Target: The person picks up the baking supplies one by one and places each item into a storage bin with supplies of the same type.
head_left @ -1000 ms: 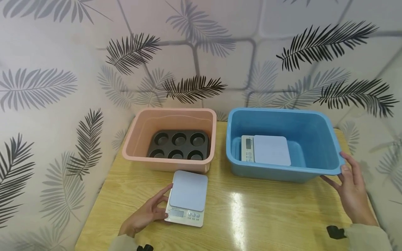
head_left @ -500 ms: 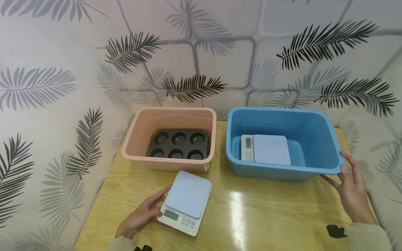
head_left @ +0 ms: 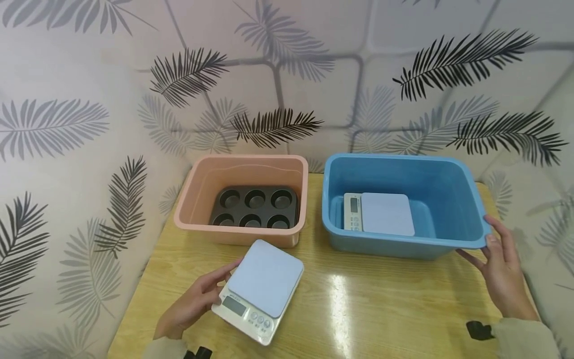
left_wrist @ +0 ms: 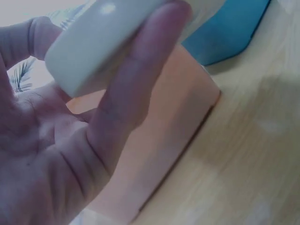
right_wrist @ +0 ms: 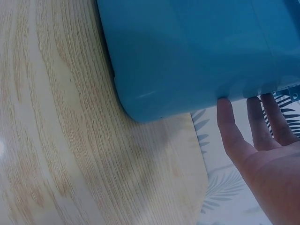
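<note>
My left hand (head_left: 190, 305) pinches a white kitchen scale (head_left: 262, 286) by its left edge, thumb on one side and fingers on the other. The scale is turned at an angle, its display and buttons toward me. In the left wrist view the scale's rounded corner (left_wrist: 101, 44) sits between thumb and fingers, with a gap to the palm. My right hand (head_left: 505, 271) rests against the right end of a blue tub (head_left: 381, 244), fingertips at the rim and thumb below. In the right wrist view the fairly straight fingers (right_wrist: 229, 129) touch the tub's wall.
A second white scale (head_left: 387, 214) lies inside the blue tub. Left of it stands a pink tub (head_left: 242, 237) holding a dark muffin tin (head_left: 255, 202). Both tubs stand at the back of the wooden table (head_left: 381, 309), against a leaf-patterned wall covering (head_left: 278, 75).
My left hand has raised the scale from the table, turned it clockwise and drawn it toward me and left. The right hand and both tubs keep their places.
</note>
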A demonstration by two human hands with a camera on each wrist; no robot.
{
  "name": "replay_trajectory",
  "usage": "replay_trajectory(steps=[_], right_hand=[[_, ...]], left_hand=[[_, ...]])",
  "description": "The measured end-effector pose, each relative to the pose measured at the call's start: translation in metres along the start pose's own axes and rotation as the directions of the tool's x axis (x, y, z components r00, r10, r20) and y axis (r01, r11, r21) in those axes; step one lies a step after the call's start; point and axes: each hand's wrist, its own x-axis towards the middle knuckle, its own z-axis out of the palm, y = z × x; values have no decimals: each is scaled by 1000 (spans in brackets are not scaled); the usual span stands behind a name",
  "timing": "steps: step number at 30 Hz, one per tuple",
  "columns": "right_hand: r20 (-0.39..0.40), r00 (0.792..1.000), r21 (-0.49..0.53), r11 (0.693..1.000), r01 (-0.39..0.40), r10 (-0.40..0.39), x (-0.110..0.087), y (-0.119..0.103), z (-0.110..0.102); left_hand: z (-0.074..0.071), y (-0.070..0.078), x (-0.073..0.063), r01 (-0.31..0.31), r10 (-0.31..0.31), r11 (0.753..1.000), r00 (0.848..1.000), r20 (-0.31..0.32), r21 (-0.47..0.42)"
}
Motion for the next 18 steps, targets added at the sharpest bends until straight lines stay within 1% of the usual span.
replay_trajectory(steps=[7,13,15,18], right_hand=[[-15,1000,3,1000,0,0,-1,1,0],[-7,1000,-10,1000,-1,1,0,1,-1],[-3,1000,-16,1000,0,0,0,1,-1],[2,1000,-15,1000,6,-6,0,2,-2]], left_hand=[[3,17,1,-75,75,997,997,22,-11],[4,30,3,-106,109,993,992,62,-57],[4,36,4,-118,122,991,991,61,-62],[6,44,6,-142,143,989,989,44,-44]])
